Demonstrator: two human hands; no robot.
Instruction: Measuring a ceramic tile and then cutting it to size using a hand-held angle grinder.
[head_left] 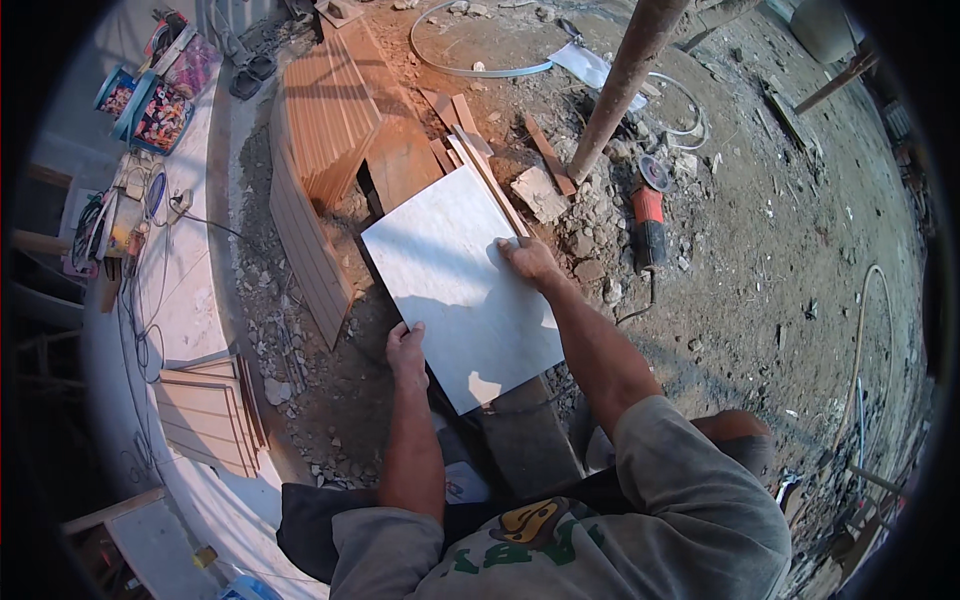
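Pale grey and faintly veined, a square ceramic tile [462,285] sits tilted across the middle of the view, held above the rubble-strewn dirt ground [760,260]. The person's left hand [406,352] grips the tile's near left edge, its fingers curled around the rim. The right hand [527,258] lies on the far right edge with its fingers bent over that edge, so both hands hold the tile between them.

Just beyond the tile's upper corner lie narrow tile offcuts [470,140] and a broken chunk [538,192]. To the left, stacks of ribbed terracotta tiles [330,120] lean against one another, some standing on edge. Another small stack of ribbed tiles [205,415] rests on the pale curved ledge [190,290] at the left, near tangled cords and colourful containers [160,85].

To the right of the right hand, an orange angle grinder [649,215] lies on the ground, close beside the base of a slanted rusty pole [625,80]. A grey hose [470,68] curves over the dirt at the top.
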